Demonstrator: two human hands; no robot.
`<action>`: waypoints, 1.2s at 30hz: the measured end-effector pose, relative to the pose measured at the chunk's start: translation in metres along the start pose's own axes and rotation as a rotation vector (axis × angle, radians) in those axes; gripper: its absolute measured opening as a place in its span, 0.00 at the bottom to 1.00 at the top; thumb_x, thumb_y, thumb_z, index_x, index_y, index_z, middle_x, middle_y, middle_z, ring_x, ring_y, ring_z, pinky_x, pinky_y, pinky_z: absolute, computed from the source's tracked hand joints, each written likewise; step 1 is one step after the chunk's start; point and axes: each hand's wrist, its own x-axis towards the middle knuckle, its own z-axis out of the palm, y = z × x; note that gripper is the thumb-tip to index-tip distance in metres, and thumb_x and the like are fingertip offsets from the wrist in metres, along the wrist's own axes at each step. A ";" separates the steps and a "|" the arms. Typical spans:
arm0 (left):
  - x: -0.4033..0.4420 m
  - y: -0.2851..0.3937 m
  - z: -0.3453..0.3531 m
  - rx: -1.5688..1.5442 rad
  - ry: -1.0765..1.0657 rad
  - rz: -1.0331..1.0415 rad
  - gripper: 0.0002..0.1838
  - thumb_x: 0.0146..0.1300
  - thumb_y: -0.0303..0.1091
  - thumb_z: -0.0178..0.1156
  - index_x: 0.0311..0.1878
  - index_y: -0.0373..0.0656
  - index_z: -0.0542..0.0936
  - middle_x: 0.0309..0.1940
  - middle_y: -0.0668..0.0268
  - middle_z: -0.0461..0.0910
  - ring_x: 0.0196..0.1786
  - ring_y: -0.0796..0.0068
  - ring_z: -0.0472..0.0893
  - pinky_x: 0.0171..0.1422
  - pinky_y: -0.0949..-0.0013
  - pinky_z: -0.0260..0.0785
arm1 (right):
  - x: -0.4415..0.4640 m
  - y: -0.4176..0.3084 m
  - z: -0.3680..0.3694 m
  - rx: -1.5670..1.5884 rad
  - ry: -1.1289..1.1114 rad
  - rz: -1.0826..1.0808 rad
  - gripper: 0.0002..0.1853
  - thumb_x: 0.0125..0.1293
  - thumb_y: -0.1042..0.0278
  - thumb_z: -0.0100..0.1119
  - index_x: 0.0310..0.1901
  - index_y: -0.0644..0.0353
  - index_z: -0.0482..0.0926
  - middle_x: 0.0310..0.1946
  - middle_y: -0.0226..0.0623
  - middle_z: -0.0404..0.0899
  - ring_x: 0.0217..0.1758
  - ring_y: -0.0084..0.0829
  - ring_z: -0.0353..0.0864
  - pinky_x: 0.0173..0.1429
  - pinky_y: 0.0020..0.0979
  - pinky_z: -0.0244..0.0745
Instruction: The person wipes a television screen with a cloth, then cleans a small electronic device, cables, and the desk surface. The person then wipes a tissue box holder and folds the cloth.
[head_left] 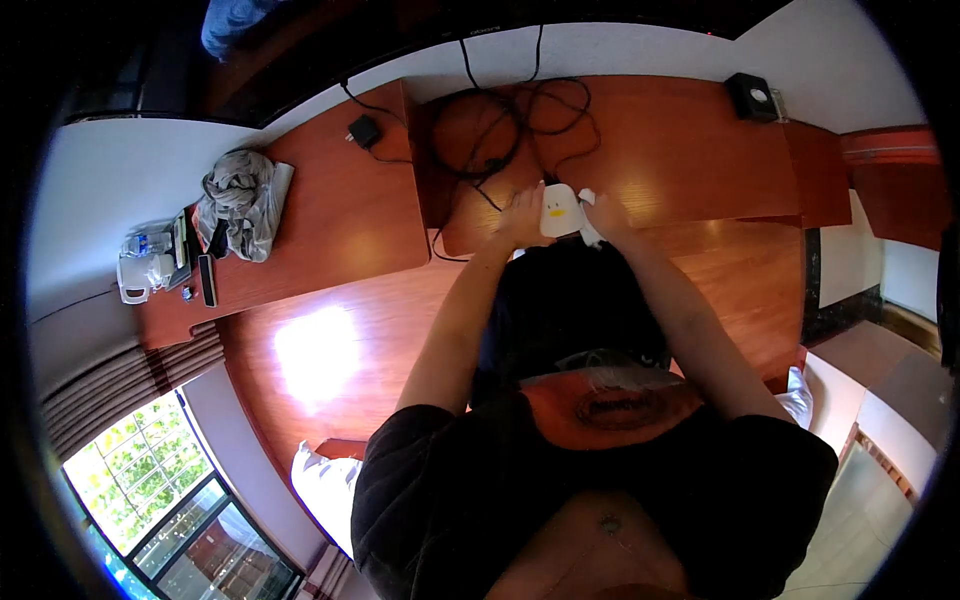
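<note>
In the head view, a small white rounded object [559, 212] with a yellow beak and two dark eyes, like a duck's face, is between my hands at the front edge of the wooden desk. My left hand [521, 217] grips it by its left side. A second white piece [589, 222], thin and pale, sits just to its right. My right hand [609, 216] has its fingers closed on that piece. Whether the two white parts are joined is too small to make out.
Black cables [480, 135] lie coiled on the desk [680, 150] behind my hands. A black adapter [364, 131] and a grey cloth bundle [240, 205] are to the left. A black box [751, 97] stands at the back right. A large dark screen [400, 45] hangs above.
</note>
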 end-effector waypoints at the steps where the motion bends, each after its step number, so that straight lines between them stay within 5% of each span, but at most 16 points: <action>1: 0.003 -0.005 0.008 0.032 -0.017 -0.016 0.62 0.36 0.55 0.70 0.69 0.34 0.45 0.61 0.48 0.60 0.65 0.51 0.61 0.71 0.49 0.47 | -0.002 0.004 -0.002 0.001 -0.032 0.010 0.24 0.64 0.49 0.46 0.46 0.65 0.77 0.42 0.51 0.79 0.46 0.48 0.78 0.50 0.45 0.73; 3: 0.008 -0.011 0.017 0.052 -0.033 -0.047 0.61 0.37 0.53 0.69 0.69 0.36 0.45 0.62 0.49 0.58 0.66 0.52 0.59 0.71 0.49 0.46 | -0.007 0.015 -0.002 -0.046 -0.031 -0.060 0.23 0.63 0.50 0.48 0.47 0.63 0.76 0.46 0.54 0.76 0.49 0.52 0.76 0.52 0.45 0.72; 6: 0.008 -0.011 0.015 0.104 -0.048 -0.100 0.59 0.39 0.52 0.69 0.70 0.39 0.45 0.65 0.50 0.54 0.68 0.52 0.56 0.71 0.47 0.44 | 0.017 0.046 0.028 0.320 0.109 0.085 0.26 0.61 0.49 0.49 0.53 0.61 0.73 0.51 0.55 0.74 0.52 0.53 0.74 0.55 0.44 0.69; 12: 0.014 -0.002 0.005 0.389 -0.083 -0.163 0.54 0.50 0.57 0.63 0.71 0.43 0.44 0.69 0.51 0.49 0.71 0.50 0.49 0.71 0.48 0.45 | 0.018 0.070 0.036 0.761 0.253 0.024 0.34 0.61 0.56 0.50 0.67 0.59 0.55 0.56 0.59 0.68 0.59 0.53 0.68 0.60 0.41 0.65; 18: 0.016 0.009 -0.002 0.244 0.033 -0.007 0.36 0.56 0.48 0.60 0.65 0.44 0.61 0.69 0.52 0.50 0.71 0.51 0.50 0.71 0.48 0.45 | -0.009 0.071 -0.010 0.544 0.672 -0.128 0.35 0.64 0.60 0.48 0.69 0.58 0.47 0.69 0.54 0.45 0.68 0.54 0.54 0.66 0.44 0.58; 22: 0.024 0.016 0.003 0.218 0.003 0.043 0.24 0.57 0.42 0.59 0.56 0.45 0.70 0.68 0.53 0.52 0.70 0.53 0.54 0.70 0.49 0.48 | -0.014 0.082 -0.019 -0.159 0.553 0.112 0.35 0.65 0.56 0.48 0.71 0.43 0.46 0.70 0.51 0.43 0.71 0.56 0.46 0.64 0.63 0.51; 25: 0.027 0.020 0.015 0.172 0.001 0.109 0.20 0.56 0.39 0.59 0.51 0.44 0.73 0.66 0.54 0.55 0.68 0.54 0.56 0.69 0.48 0.50 | -0.011 0.090 0.007 -0.211 0.354 0.005 0.31 0.64 0.53 0.49 0.68 0.36 0.53 0.69 0.46 0.48 0.71 0.57 0.43 0.62 0.67 0.50; 28: 0.030 0.041 0.020 0.187 -0.024 0.142 0.17 0.56 0.37 0.59 0.49 0.44 0.75 0.64 0.55 0.58 0.66 0.53 0.59 0.69 0.49 0.52 | -0.004 0.091 0.017 -0.370 0.460 -0.520 0.28 0.59 0.49 0.53 0.63 0.37 0.64 0.66 0.42 0.56 0.70 0.56 0.47 0.64 0.61 0.52; 30: 0.039 0.050 0.028 0.157 0.023 0.182 0.17 0.55 0.37 0.60 0.48 0.44 0.75 0.62 0.55 0.60 0.65 0.53 0.60 0.69 0.49 0.51 | 0.001 0.087 0.018 -0.293 0.330 -0.798 0.29 0.58 0.45 0.52 0.63 0.33 0.64 0.69 0.40 0.50 0.72 0.56 0.38 0.68 0.58 0.46; 36: 0.073 0.082 0.043 0.077 0.171 0.293 0.17 0.52 0.36 0.61 0.45 0.40 0.76 0.51 0.56 0.71 0.54 0.53 0.70 0.57 0.53 0.64 | 0.006 0.127 -0.018 -0.278 0.211 -0.846 0.31 0.53 0.53 0.61 0.61 0.35 0.66 0.68 0.35 0.53 0.72 0.50 0.44 0.70 0.51 0.49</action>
